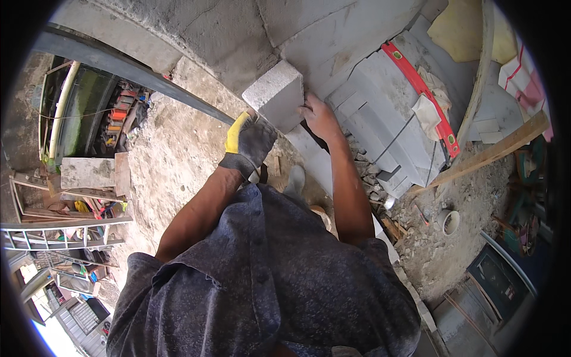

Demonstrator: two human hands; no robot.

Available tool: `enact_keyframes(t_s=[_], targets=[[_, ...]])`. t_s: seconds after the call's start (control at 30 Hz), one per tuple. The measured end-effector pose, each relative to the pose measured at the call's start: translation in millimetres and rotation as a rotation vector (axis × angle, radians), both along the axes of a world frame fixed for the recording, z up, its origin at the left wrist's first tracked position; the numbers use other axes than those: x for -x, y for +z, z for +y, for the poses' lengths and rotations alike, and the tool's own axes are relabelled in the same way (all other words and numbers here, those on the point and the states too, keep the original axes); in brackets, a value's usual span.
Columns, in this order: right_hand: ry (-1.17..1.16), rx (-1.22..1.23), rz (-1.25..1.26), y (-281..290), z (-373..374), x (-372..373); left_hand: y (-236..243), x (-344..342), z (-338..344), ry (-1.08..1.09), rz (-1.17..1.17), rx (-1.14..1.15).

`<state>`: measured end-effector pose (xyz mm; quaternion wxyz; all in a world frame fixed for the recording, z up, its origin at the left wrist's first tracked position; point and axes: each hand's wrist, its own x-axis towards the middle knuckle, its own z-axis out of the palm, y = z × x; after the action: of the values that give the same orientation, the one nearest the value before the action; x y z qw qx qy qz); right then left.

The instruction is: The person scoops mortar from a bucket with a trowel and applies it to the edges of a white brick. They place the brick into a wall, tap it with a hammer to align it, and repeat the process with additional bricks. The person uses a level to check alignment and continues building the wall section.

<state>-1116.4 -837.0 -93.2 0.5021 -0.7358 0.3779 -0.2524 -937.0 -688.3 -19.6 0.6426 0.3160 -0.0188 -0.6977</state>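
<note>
A light grey aerated concrete block [284, 98] stands tilted against the rough grey wall, above a row of pale blocks [314, 159]. My left hand [250, 141], in a yellow and dark grey work glove, is closed at the block's lower left edge; its fingertips are partly hidden. My bare right hand [323, 121] grips the block's right side, thumb and fingers against its face. Whether the block's underside touches the row below cannot be made out. Right of my right hand, a red spirit level [421, 98] lies across stacked grey blocks [380, 89], with a pale cloth [429, 113] over it.
A long grey metal beam [137, 74] slants in from the upper left. At the left are a metal ladder [65, 238] and piled timber and tools. To the right lie a wooden plank [488, 153], rubble [364, 169] and a white bucket [450, 222]. Dusty ground [172, 143] spreads at the left.
</note>
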Motion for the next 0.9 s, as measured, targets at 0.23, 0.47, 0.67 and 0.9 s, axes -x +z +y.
enact_keyframes(t_s=[0.23, 0.47, 0.67, 0.9], targets=[[0.055, 0.017, 0.065, 18, -1, -2, 13, 6, 8, 0.133, 0.093, -0.096], [0.02, 0.042, 0.058, 11, 1, -2, 16, 2, 8, 0.131, 0.113, -0.187], [0.035, 0.069, 0.088, 15, -2, 0, 7, 0, 7, 0.03, 0.061, -0.001], [0.0, 0.079, 0.057, 28, 4, -2, 7, 4, 2, 0.06, 0.005, -0.015]])
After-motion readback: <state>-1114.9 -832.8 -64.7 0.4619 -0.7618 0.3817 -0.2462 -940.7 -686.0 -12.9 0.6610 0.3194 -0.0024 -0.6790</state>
